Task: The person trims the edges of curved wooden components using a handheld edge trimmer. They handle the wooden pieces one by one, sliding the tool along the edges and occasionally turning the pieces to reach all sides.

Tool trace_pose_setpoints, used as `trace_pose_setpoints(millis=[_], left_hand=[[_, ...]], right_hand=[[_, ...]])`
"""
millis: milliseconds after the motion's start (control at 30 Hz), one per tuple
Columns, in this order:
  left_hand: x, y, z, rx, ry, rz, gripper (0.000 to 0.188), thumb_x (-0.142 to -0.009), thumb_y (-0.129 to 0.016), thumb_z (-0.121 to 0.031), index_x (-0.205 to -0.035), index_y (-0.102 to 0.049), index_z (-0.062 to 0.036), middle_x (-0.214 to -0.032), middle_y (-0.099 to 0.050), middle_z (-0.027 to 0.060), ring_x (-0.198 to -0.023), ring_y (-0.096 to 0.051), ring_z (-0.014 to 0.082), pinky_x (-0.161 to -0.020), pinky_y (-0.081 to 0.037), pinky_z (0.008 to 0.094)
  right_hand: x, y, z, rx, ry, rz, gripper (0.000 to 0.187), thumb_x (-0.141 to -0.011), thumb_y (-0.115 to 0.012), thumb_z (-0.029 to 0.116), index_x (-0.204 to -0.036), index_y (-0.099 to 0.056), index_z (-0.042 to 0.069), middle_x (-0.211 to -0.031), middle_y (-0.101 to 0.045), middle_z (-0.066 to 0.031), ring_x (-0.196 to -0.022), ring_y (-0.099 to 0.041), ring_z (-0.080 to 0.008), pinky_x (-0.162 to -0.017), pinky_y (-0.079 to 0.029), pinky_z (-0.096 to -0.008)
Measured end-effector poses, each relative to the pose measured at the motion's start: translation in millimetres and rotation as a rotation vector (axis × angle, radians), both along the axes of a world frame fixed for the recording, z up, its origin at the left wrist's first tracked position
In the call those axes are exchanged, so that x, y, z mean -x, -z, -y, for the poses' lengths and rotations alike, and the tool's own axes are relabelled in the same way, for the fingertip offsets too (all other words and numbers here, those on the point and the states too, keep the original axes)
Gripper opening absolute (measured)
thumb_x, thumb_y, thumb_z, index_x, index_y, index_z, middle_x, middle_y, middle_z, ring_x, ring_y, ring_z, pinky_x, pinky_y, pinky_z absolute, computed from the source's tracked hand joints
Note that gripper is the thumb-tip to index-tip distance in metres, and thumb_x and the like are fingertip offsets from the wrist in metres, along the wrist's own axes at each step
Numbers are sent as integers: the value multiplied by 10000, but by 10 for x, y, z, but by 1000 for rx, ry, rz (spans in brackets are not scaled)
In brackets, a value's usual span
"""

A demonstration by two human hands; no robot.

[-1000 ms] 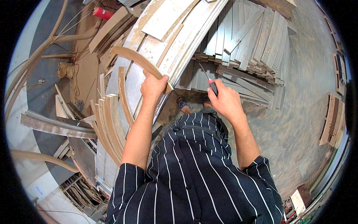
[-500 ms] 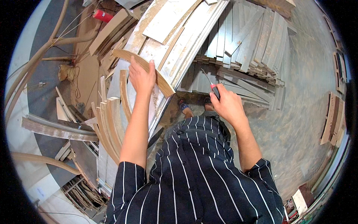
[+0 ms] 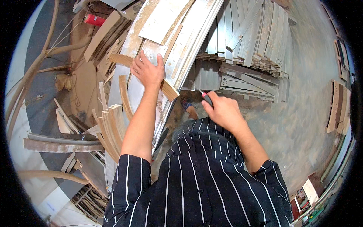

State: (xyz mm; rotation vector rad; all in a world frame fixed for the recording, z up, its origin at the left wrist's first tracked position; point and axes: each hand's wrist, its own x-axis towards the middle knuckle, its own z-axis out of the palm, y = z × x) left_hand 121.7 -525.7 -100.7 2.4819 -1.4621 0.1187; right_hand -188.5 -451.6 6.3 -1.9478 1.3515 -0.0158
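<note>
The left hand (image 3: 148, 71) lay palm down, fingers spread wide, on a curved wooden strip (image 3: 166, 87). The strip rested across a long metal-faced bench (image 3: 151, 45) that ran diagonally from the upper middle of the view down toward the person's waist. One end of the strip, showing a cut plywood edge, projected just beyond the hand on the side facing the person; its other end (image 3: 120, 59) emerged past the fingers on the far left side of the bench.

The right hand (image 3: 223, 109) was closed around a red-and-black hand tool (image 3: 206, 97), its tip pointing toward the bench. The tool was held just beside the near end of the strip, not touching it. What kind of tool it was could not be told.

Left of the bench, a bundle of curved wooden pieces (image 3: 113, 128) stood on edge, near the left forearm. A flat pale panel (image 3: 162, 19) lay on the upper part of the bench. Right of the bench, a stack of grey slats (image 3: 249, 41) lay on the floor (image 3: 302, 113), well apart from the strip. A red cylinder (image 3: 94, 19) lay beyond the upper left of the bench. A shoe (image 3: 188, 106) showed below the bench edge, between the bench and the right hand.
</note>
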Motion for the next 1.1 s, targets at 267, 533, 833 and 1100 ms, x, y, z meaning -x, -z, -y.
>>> trace_pose_setpoints(millis=[267,533,833,1100], left_hand=[[21,204,-30,26,-16,28,824,-987,-657,-537,-1615,-426,-56,-1588,-482,212,-1552,-340,378,-1287,-151,619],[-28,211,-10,-16,24,35,815,-973,-684,-470,-1609,-423,-33,-1573,-503,221,-1557,-342,399,-1286,-176,627],[-46,215,6,-22,18,18,866,-954,-701,-467,-1628,-386,-23,-1594,-480,260,-1565,-336,424,-1295,-163,626],[-39,193,-1,-20,22,-1,868,-946,-703,-462,-1629,-393,-25,-1594,-475,279,-1568,-334,431,-1304,-158,619]], right_hand=[[-407,233,-161,-44,-119,-72,295,-1042,-587,288,-1074,-588,-5,-775,-756,-232,-724,-766,-439,-667,-608,-570],[-719,482,-143,-196,74,122,233,-1017,-630,256,-1130,-610,53,-911,-768,-236,-865,-750,-467,-782,-597,-577],[-833,1037,-94,-102,213,530,276,-959,-767,284,-1158,-754,93,-1118,-773,-157,-1046,-726,-413,-888,-582,-493],[-860,1079,-84,-133,269,558,233,-962,-774,281,-1083,-767,82,-1037,-760,-169,-995,-723,-418,-853,-573,-490]])
